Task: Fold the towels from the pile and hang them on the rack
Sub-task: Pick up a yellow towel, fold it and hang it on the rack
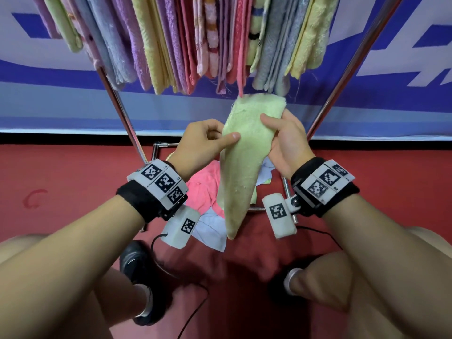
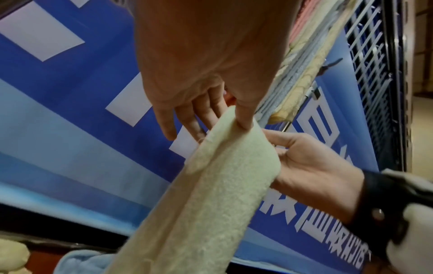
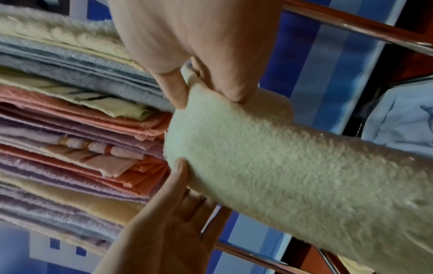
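A pale green towel (image 1: 241, 165) hangs folded lengthwise between both hands, its narrow end pointing down. My left hand (image 1: 208, 139) pinches its left edge with thumb on the front; my right hand (image 1: 281, 135) grips the right edge near the top. From the left wrist view the towel (image 2: 211, 194) runs down from my left hand's thumb and fingers. Seen from the right wrist, the towel (image 3: 281, 157) is pinched at its top end. Several folded towels (image 1: 186, 40) hang on the rack just above. The pile (image 1: 205, 189) of pink, white and blue cloth lies on the floor below.
Chrome legs of the rack (image 1: 122, 108) slant down on both sides of my hands, and a low chrome frame (image 1: 286, 189) surrounds the pile. A blue and white banner (image 1: 49, 99) covers the wall behind. My shoes (image 1: 139, 277) stand on the red floor (image 1: 73, 192).
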